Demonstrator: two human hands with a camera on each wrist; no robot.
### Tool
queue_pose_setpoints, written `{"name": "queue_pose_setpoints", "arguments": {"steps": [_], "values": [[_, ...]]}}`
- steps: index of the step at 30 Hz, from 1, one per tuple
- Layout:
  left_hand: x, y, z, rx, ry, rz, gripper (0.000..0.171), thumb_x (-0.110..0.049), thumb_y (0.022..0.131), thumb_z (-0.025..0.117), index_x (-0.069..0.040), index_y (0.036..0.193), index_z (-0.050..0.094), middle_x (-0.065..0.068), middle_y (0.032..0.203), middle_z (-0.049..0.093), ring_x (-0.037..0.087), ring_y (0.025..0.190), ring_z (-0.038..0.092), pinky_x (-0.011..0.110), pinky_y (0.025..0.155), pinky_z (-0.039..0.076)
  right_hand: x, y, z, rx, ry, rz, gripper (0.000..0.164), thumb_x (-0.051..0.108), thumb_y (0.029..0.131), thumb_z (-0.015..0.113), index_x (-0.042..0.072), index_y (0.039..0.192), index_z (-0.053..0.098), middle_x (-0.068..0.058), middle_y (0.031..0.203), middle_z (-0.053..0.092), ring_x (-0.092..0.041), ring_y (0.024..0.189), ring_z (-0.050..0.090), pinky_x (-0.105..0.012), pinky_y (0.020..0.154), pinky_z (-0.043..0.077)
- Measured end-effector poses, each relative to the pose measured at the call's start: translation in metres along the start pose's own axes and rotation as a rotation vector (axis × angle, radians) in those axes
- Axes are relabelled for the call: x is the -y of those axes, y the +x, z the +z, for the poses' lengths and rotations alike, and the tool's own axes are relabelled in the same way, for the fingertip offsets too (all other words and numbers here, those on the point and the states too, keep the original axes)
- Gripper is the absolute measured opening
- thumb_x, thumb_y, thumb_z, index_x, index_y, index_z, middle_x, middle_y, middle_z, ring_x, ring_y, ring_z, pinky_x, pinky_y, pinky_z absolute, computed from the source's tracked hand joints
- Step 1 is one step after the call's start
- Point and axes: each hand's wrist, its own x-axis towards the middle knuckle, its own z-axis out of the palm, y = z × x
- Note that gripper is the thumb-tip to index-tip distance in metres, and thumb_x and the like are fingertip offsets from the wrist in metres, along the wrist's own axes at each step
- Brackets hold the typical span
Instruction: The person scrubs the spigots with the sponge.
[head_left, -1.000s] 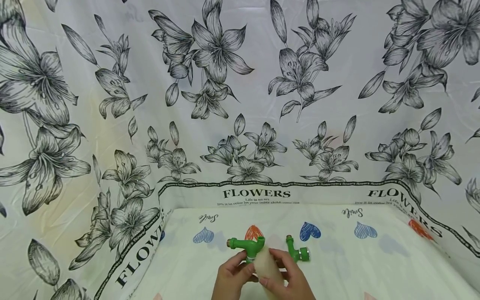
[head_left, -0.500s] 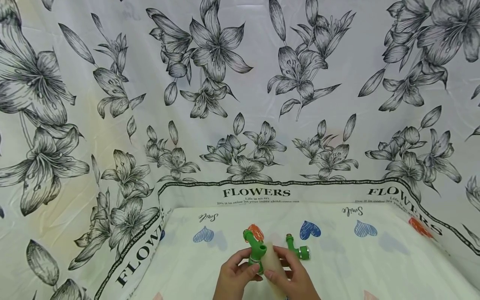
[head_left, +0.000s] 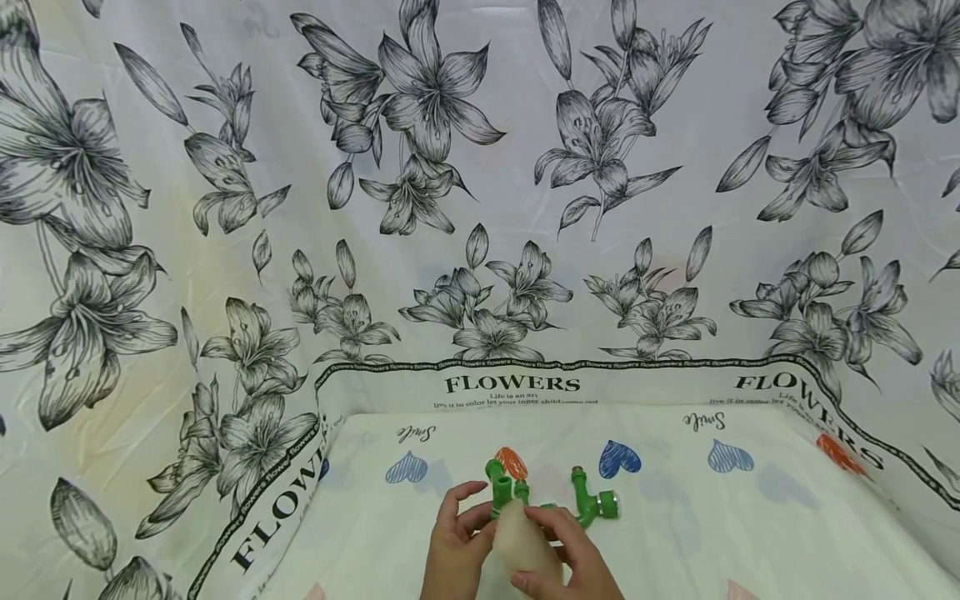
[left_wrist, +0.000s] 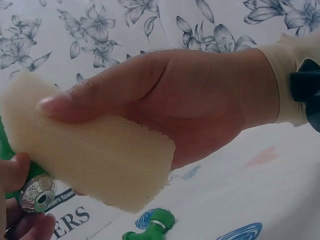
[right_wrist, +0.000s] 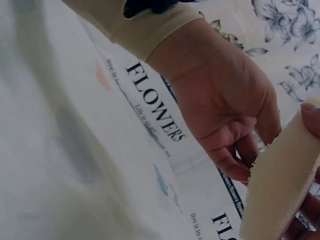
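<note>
In the head view my left hand (head_left: 456, 537) holds a green tap (head_left: 501, 492) by its lower body, index finger raised beside it. My right hand (head_left: 573, 554) grips a cream sponge block (head_left: 522, 546), which overlaps the tap's lower part. The left wrist view shows the right thumb (left_wrist: 55, 106) flat on the sponge (left_wrist: 110, 155); left fingers (left_wrist: 15, 175) lie around the tap by its silver collar (left_wrist: 37, 194). In the right wrist view the left hand (right_wrist: 225, 105) reaches behind the sponge (right_wrist: 280, 175), which hides its fingertips.
A second green tap (head_left: 588, 500) with a silver ring lies on the table just beyond the right hand. White cloth (head_left: 375, 533) printed with hearts covers the table. A flower-patterned curtain (head_left: 517, 208) rises behind it.
The held tap has turned in the left hand, its spout opening moving left. The sponge and right hand have shifted slightly left, against the tap. The second tap stays put.
</note>
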Motion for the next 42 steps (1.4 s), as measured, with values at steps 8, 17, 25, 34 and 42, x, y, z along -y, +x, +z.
{"name": "queue_pose_setpoints", "arguments": {"steps": [8,17,25,34,42], "values": [[0.005,0.000,-0.005,0.091,0.096,0.126,0.061,-0.008,0.101,0.077,-0.009,0.159,0.056,0.014,0.123,0.076,0.019,0.096,0.068,0.027,0.084,0.059,0.000,-0.001,0.002,-0.003,-0.031,0.003,0.061,0.027,0.096,0.086,0.013,0.150,0.060,-0.012,0.139,0.059,-0.030,0.118,0.062,-0.034,0.087,0.053],[0.006,-0.002,-0.007,0.195,0.031,0.140,0.062,-0.005,0.105,0.070,-0.006,0.163,0.049,0.021,0.130,0.072,0.022,0.103,0.072,0.035,0.089,0.063,-0.002,0.003,0.001,-0.106,-0.048,0.034,0.064,0.030,0.097,0.085,0.007,0.150,0.059,-0.012,0.138,0.061,-0.032,0.115,0.062,-0.033,0.085,0.056],[0.000,-0.007,-0.005,0.296,0.007,0.132,0.063,-0.006,0.105,0.071,-0.004,0.163,0.047,0.023,0.135,0.067,0.019,0.101,0.068,0.037,0.090,0.063,-0.009,0.008,-0.012,-0.173,-0.022,0.090,0.063,0.029,0.098,0.083,0.004,0.151,0.058,-0.013,0.133,0.062,-0.032,0.114,0.063,-0.032,0.084,0.058],[0.007,-0.003,-0.007,0.325,0.027,0.157,0.057,0.000,0.102,0.072,0.000,0.155,0.052,0.021,0.132,0.068,0.024,0.107,0.068,0.038,0.094,0.062,-0.011,0.006,-0.012,-0.103,0.010,0.119,0.063,0.031,0.101,0.080,0.004,0.153,0.057,-0.016,0.142,0.059,-0.031,0.115,0.061,-0.033,0.085,0.057],[0.008,-0.003,-0.005,0.117,0.036,0.109,0.063,0.004,0.093,0.080,-0.002,0.151,0.057,0.018,0.121,0.074,0.028,0.103,0.072,0.032,0.089,0.061,-0.003,0.000,-0.002,-0.078,-0.010,0.010,0.059,0.023,0.098,0.084,0.011,0.150,0.061,-0.013,0.137,0.058,-0.028,0.115,0.061,-0.033,0.085,0.055]]}}
